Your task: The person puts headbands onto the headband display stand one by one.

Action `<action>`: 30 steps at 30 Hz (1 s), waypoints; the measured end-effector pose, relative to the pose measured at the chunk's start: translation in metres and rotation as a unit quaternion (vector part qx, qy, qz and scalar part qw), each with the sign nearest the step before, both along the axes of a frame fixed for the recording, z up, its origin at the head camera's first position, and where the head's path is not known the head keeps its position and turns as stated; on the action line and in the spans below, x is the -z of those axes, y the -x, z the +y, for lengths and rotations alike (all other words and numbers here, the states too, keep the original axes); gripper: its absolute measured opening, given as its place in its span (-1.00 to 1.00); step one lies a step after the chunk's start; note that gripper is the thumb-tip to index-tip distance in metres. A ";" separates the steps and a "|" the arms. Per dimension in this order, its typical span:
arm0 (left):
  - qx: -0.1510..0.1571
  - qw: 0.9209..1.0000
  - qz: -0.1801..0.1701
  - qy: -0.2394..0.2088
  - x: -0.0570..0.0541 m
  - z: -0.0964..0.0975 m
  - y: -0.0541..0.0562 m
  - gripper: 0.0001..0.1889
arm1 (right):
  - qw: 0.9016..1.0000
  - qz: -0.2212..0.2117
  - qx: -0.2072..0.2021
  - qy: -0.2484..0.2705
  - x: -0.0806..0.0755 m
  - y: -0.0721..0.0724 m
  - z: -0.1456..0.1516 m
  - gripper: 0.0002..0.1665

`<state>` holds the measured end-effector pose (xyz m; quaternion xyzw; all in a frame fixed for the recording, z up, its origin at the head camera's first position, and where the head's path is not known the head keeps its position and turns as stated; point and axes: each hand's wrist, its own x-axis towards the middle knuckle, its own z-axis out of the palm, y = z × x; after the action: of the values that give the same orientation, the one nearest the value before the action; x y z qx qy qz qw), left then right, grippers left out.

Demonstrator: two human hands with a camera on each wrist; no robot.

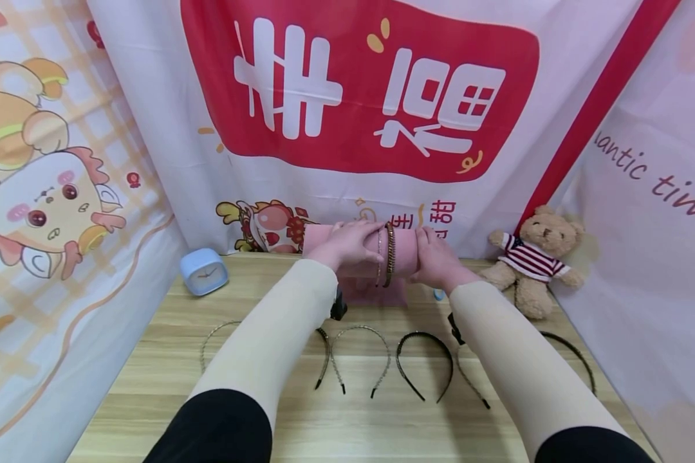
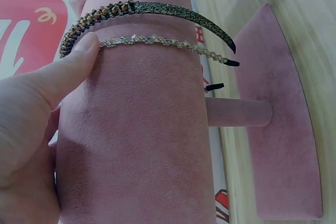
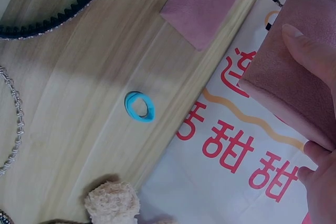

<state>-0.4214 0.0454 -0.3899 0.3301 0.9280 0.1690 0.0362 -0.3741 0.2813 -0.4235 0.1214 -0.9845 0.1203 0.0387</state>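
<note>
A pink velvety headband display stand (image 2: 142,140) has a thick horizontal roll on a short post over a flat base. Two headbands sit round the roll: a wider bronze-coloured beaded headband (image 1: 390,257) and, left of it, a thin beaded headband (image 2: 157,39). My left hand (image 1: 347,245) curls over the roll from the left. Its thumb tip lies right at the thin headband; its other fingers are mostly hidden behind the roll in the left wrist view. At the right end, my right hand (image 1: 437,258) grips the roll, thumb along its side.
On the wooden table (image 1: 336,424), several headbands lie in a row, including a black headband (image 1: 425,334) and a thin beaded one (image 1: 361,328). A blue clock (image 1: 204,272) stands back left, a teddy bear (image 1: 535,260) back right. A blue hair tie (image 3: 139,107) lies near the stand. Printed cloths surround the table.
</note>
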 end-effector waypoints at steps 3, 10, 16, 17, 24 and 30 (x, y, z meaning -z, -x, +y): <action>-0.003 1.000 0.008 0.000 -0.001 0.000 0.000 -0.06 | 1.000 -0.001 0.005 -0.001 -0.002 0.000 0.000 0.51; -0.016 0.989 -0.088 -0.118 -0.001 -0.007 -0.002 -0.06 | 1.000 -0.011 0.005 -0.007 -0.003 -0.001 -0.001 0.50; -0.054 0.938 -0.140 -0.311 -0.016 -0.055 -0.010 -0.20 | 1.000 -0.019 0.009 -0.013 -0.001 -0.004 -0.001 0.51; -0.063 0.937 -0.127 -0.320 -0.017 -0.067 -0.013 -0.22 | 1.000 -0.016 0.008 -0.009 -0.001 -0.004 -0.001 0.51; -0.113 0.928 -0.071 -0.349 0.020 -0.159 -0.036 -0.39 | 1.000 0.002 0.004 -0.001 -0.002 -0.006 0.000 0.51; -0.169 0.938 -0.080 -0.293 0.069 -0.238 -0.061 -0.49 | 1.000 0.002 0.003 -0.013 0.002 -0.003 -0.002 0.49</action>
<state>-0.3606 -0.1929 -0.4592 0.1493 0.8735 0.4630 -0.0169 -0.3712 0.2788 -0.4254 0.1189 -0.9864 0.1069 0.0394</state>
